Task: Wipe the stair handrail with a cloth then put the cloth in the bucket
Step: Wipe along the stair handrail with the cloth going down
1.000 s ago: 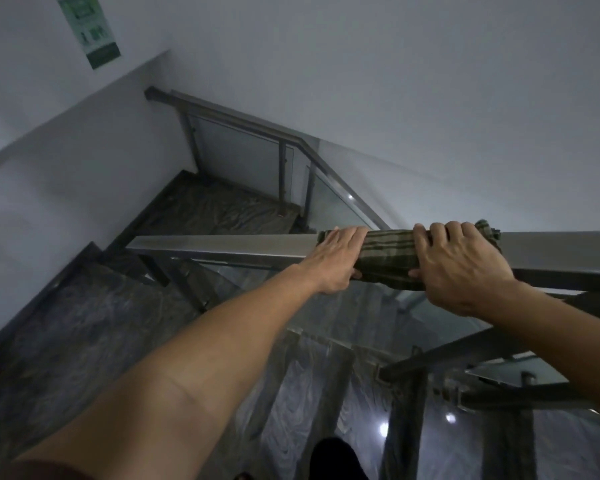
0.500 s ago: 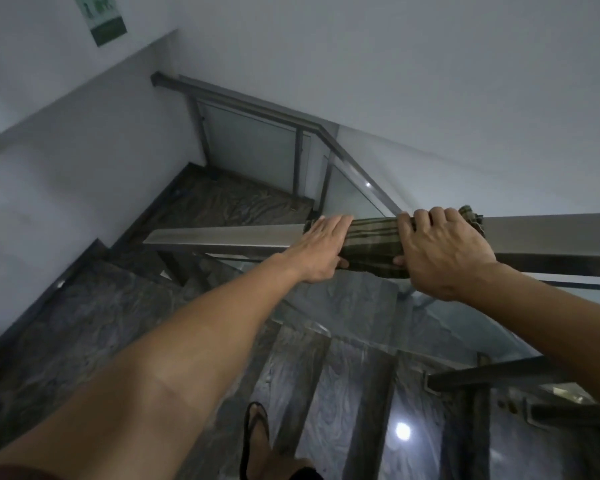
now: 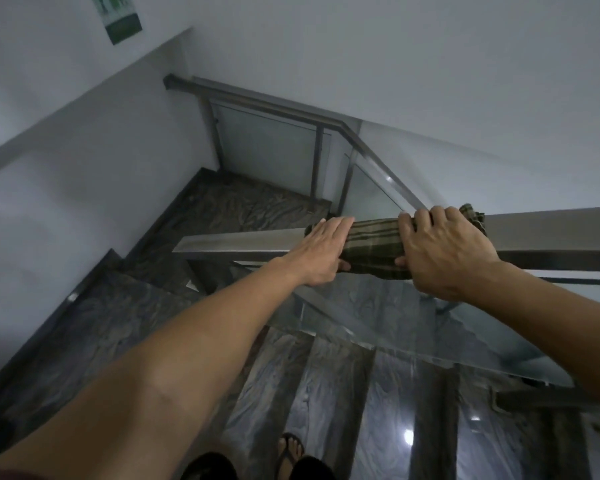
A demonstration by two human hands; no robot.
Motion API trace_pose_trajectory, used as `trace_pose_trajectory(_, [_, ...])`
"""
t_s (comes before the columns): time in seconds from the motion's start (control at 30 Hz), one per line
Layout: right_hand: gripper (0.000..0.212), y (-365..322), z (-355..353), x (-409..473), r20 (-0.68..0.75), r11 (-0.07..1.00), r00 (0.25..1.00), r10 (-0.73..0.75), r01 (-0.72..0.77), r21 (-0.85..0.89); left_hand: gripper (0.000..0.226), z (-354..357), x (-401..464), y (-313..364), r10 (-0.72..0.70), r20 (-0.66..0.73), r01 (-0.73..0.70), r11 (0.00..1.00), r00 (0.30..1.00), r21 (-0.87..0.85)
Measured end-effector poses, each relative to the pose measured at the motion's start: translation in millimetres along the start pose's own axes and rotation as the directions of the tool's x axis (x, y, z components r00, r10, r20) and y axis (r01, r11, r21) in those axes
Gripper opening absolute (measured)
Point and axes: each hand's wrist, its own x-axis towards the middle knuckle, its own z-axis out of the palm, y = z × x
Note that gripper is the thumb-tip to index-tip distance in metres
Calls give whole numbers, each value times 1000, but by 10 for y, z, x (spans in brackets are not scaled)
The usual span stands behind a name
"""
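Note:
A dark green striped cloth (image 3: pixel 374 249) is wrapped over the flat metal stair handrail (image 3: pixel 236 241), which runs left to right across the middle of the view. My left hand (image 3: pixel 321 254) lies on the cloth's left end, fingers flat over the rail's top and thumb under the cloth. My right hand (image 3: pixel 440 249) grips the cloth's right end, fingers curled over the far edge of the rail. A bit of cloth sticks out past my right hand. No bucket is in view.
Glass panels (image 3: pixel 413 327) hang below the handrail. Dark marbled stair steps (image 3: pixel 326 393) descend to a landing (image 3: pixel 243 206), where a second rail (image 3: pixel 274 102) turns along the white wall. A green sign (image 3: pixel 118 15) hangs top left. My sandalled foot (image 3: pixel 290 448) stands on a step.
Both hands and the cloth have slid leftwards along the handrail, closer to its free end. The view has tilted down, and my foot has come into sight on the step.

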Motion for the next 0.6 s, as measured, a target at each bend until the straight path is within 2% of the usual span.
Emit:
trace_pose_trajectory(0.33, [66, -673, 52, 602, 31, 1000, 999, 9, -9, -16, 88, 48, -210, -840, 39, -39, -41, 998, 998, -49])
trace_pose_trajectory(0.6, [66, -1577, 242, 1343, 2, 999, 1000, 26, -26, -25, 89, 197, -475, -1999, 66, -60, -70, 996, 996, -59])
